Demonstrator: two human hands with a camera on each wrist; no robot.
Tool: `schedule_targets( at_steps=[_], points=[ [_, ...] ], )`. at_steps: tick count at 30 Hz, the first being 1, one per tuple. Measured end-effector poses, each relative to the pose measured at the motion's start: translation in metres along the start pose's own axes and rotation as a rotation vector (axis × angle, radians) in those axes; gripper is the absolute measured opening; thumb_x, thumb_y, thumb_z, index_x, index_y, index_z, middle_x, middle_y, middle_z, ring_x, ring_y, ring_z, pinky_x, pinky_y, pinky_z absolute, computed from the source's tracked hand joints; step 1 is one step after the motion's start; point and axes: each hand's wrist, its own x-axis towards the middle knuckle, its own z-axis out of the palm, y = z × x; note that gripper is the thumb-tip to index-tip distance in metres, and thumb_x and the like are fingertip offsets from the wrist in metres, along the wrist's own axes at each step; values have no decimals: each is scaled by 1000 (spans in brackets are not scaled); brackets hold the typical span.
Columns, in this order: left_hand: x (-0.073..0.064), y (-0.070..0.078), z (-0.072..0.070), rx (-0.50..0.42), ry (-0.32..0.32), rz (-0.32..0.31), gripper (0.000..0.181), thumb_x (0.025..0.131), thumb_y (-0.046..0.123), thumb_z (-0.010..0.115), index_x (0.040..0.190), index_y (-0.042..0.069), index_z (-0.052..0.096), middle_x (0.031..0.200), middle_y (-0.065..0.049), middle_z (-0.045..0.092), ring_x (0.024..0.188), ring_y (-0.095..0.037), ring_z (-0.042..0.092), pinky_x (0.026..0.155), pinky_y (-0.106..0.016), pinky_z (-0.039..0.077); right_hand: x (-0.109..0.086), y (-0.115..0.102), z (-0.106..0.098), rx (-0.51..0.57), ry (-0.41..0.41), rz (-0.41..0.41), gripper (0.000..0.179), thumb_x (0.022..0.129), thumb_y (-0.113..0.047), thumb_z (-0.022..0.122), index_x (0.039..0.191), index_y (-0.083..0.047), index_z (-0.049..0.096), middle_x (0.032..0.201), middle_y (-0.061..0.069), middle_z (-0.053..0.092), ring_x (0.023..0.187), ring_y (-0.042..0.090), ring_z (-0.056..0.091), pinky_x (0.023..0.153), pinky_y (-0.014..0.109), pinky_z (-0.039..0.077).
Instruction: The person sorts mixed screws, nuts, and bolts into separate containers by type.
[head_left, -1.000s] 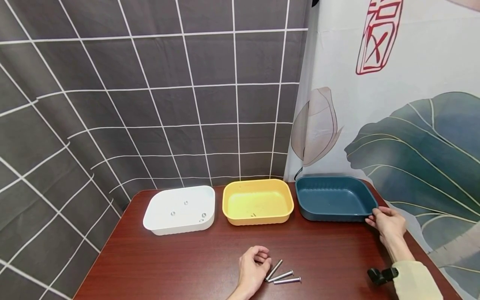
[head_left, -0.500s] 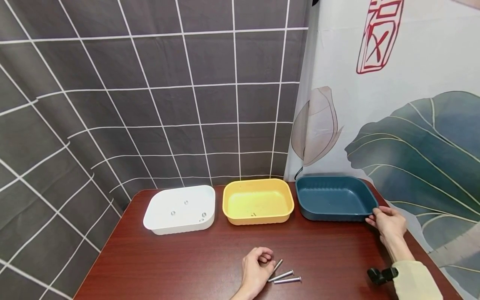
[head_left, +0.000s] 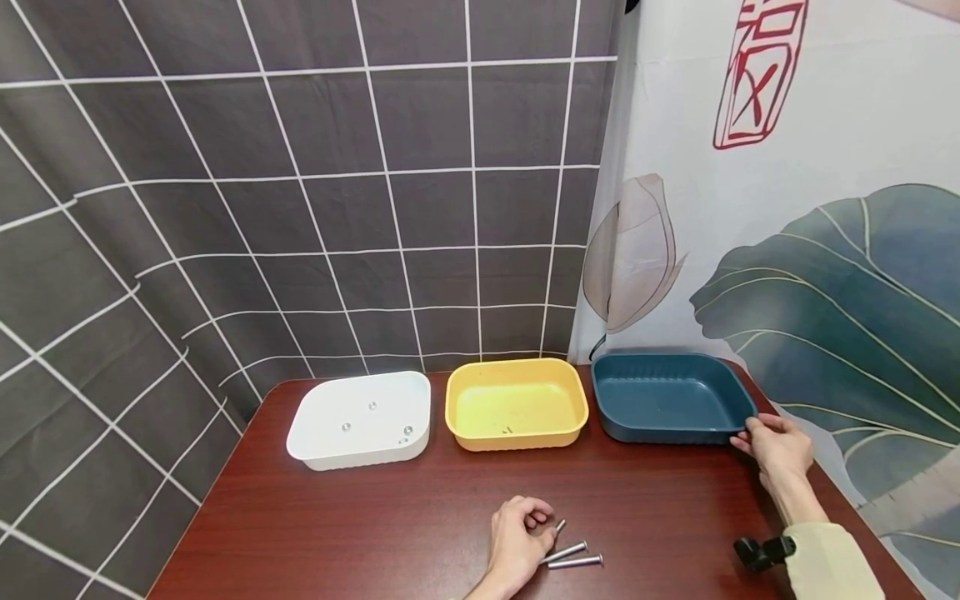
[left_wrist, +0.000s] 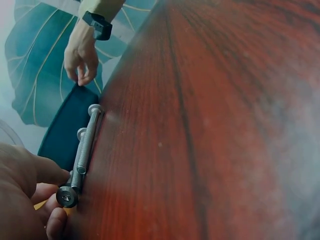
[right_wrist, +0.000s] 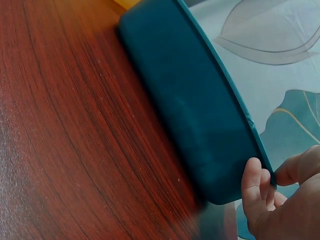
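Note:
My left hand (head_left: 517, 540) is low at the table's middle, its thumb and fingers pinching a silver bolt (left_wrist: 67, 197) near its round head. The hand covers most of that bolt in the head view, leaving one end in sight. Two more long bolts lie close beside it, one bolt (head_left: 567, 551) behind the front bolt (head_left: 576, 562). Over on the right, my right hand (head_left: 782, 450) grips the near right corner of a dark blue bin (head_left: 675, 435), thumb and fingers on either side of its rim in the right wrist view.
To the left of the blue bin stand a yellow bin (head_left: 517, 442) with small dark bits inside and a white bin (head_left: 360, 460) holding several small round metal pieces. All stand along the back of the reddish-brown table (head_left: 337, 533), before a grey checked curtain (head_left: 420, 208).
My left hand has shifted slightly right, covering more of the bolt nearest it. The right hand stays on the blue bin's corner, and the bins have not moved.

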Motion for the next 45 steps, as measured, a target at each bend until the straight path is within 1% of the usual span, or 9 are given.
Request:
schedule_targets(
  at_steps=[3,6,10,13,18,25,28,34,45],
  points=[
    [1,2,0,40,4,46,21,64,-1,82,78,13,74,70,12,60,65,0,49,59,-12,42,0,0,0,2,0,4,19,100,-9,53,117,-2,49,100,14,47,53,6,64,61,25,63],
    [1,4,0,87,-15,67,19,64,1,82,76,14,75,68,14,59,64,2,45,58,-13,39,1,0,0,-6,1,7,20,101,-10,53,118,-2,49,102,16,46,53,6,64,61,25,63],
    [2,6,0,156,-46,72,18,64,2,82,74,16,76,65,17,57,62,5,43,55,-12,37,2,0,-1,-15,3,14,21,101,-11,54,119,-1,49,92,10,50,53,7,65,60,25,63],
    [3,6,0,162,-59,73,19,64,-1,78,73,15,77,63,17,56,60,7,44,52,-10,37,2,0,-2,-24,3,10,23,101,-11,54,120,0,48,85,5,51,53,7,65,60,26,63],
    [5,4,-1,129,-58,88,19,65,-4,73,73,13,77,63,16,58,57,8,47,50,-5,37,2,1,-2,-32,0,-4,25,101,-10,54,121,2,48,81,3,52,52,7,65,60,26,63],
    [13,6,-7,58,-11,90,19,67,-6,76,71,13,77,64,15,57,56,9,46,51,-3,39,5,2,-2,-29,3,-22,26,100,-8,54,121,5,47,83,4,51,51,8,65,58,26,63],
    [19,9,-11,7,-5,83,19,68,-7,75,73,11,77,65,13,58,57,8,48,52,-5,42,5,1,-2,-22,2,-23,25,100,-8,54,120,5,48,82,3,51,51,8,65,58,26,63],
    [36,21,-17,-76,-10,42,20,71,-8,74,78,10,77,68,10,62,59,4,52,54,-7,47,4,1,-3,-10,-6,-12,23,99,-7,54,119,3,48,79,2,52,51,8,65,59,26,63],
    [68,43,-14,-151,-32,14,17,75,-7,74,82,8,77,69,8,64,62,0,55,57,-10,50,1,1,-1,-10,-2,-10,23,100,-8,54,119,3,48,85,5,51,52,8,65,59,26,63]
  ],
)
